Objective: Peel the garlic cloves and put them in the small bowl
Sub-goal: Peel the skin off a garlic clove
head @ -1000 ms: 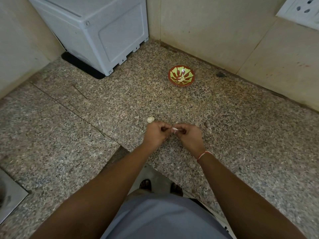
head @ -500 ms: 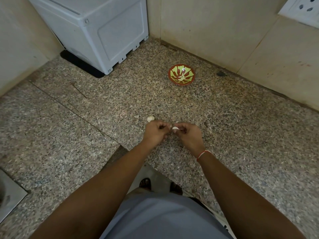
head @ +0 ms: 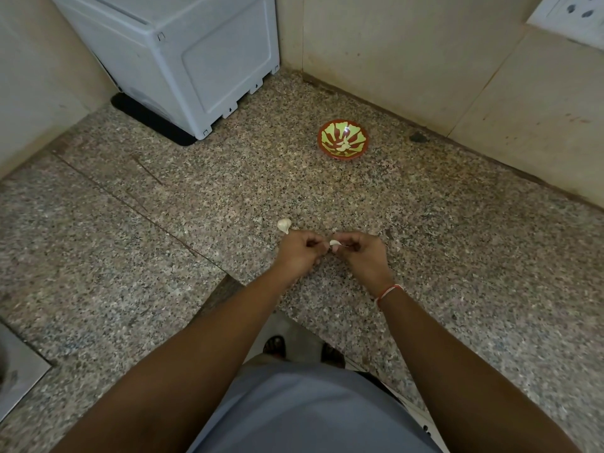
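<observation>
A white garlic clove (head: 334, 242) is pinched between the fingertips of my left hand (head: 302, 253) and my right hand (head: 362, 255), just above the granite counter. A thin strip of skin trails from it toward the right fingers. Part of a garlic bulb (head: 284, 225) lies on the counter just beyond my left hand. The small red bowl with a green pattern (head: 343, 138) stands further back, holding a few pale peeled cloves (head: 342, 146).
A white appliance (head: 183, 57) on a black mat fills the back left corner. Tiled walls close off the back and right, with a socket plate (head: 572, 14) at the top right. A steel sink edge (head: 19, 380) shows at the lower left.
The view has shifted slightly. My hands stay together working the same clove, with the fingers turning it a little; a strip of skin now shows by the right fingers.
</observation>
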